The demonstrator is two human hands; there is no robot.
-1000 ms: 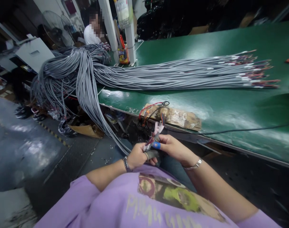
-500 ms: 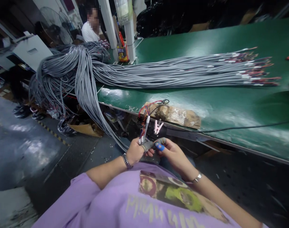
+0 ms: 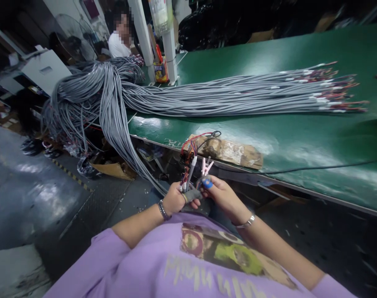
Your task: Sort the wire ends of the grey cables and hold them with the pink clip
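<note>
Left hand (image 3: 175, 199) keeps its grip clenched on the cable end (image 3: 190, 169); right hand (image 3: 224, 195) has risen, its grip now pinching the pink clip (image 3: 206, 167)

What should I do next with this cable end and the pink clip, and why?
Probably pinch the pink clip with the right hand and move it onto the cable end: the left hand holds that end upright, right fingertips sit at the clip's base, clip and cable side by side.

Green table (image 3: 300, 136) carries a grey cable bundle (image 3: 225, 97) and taped cardboard (image 3: 235, 153).
</note>
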